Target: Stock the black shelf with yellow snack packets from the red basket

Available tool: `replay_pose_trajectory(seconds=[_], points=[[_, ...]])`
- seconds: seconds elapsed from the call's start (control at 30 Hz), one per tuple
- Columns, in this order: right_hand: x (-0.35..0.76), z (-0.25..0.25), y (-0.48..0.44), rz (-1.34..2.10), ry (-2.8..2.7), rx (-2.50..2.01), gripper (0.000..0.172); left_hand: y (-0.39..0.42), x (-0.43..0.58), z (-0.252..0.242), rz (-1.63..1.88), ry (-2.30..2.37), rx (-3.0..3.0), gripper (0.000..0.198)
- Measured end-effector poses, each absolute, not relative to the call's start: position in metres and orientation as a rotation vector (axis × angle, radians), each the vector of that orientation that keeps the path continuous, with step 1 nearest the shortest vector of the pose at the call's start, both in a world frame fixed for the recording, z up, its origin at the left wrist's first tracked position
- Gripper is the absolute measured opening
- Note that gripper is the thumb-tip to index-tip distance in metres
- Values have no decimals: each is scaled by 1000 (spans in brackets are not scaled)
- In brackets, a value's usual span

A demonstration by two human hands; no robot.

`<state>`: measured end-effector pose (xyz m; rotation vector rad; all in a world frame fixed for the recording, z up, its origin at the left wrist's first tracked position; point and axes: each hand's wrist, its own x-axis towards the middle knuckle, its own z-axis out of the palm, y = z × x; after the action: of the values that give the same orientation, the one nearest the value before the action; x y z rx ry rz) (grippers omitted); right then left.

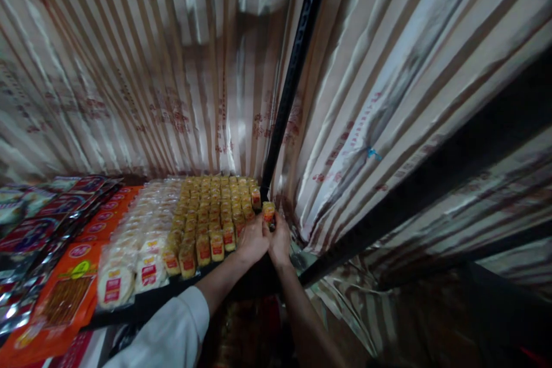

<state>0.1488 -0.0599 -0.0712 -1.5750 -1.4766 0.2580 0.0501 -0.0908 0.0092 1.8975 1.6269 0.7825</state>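
Both my hands meet at the right end of a shelf, beside its black upright post (290,86). My right hand (280,240) pinches a small yellow snack packet (269,212) with a red label, held upright above the shelf's front corner. My left hand (253,239), in a white sleeve, is closed and presses against the right hand, its fingers at the same packet. Just left of the hands stand several rows of the same yellow packets (211,207), packed close together.
Left of the yellow rows lie clear bags of pale round cakes (142,241), then orange packs (64,293) and dark red foil packs (38,218). Striped glossy paper (388,98) lines the back and right side. A black shelf rail (431,184) slants across the right.
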Motion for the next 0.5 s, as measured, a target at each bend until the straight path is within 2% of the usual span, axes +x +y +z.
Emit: replay_pose_trajectory(seconds=[0.23, 0.5], points=[[145, -80, -17, 300, -1506, -1545, 48, -61, 49, 5, 557, 1688, 2177, 48], [138, -85, -3, 344, -1542, -1562, 46, -42, 43, -1, 495, 1737, 2301, 43]])
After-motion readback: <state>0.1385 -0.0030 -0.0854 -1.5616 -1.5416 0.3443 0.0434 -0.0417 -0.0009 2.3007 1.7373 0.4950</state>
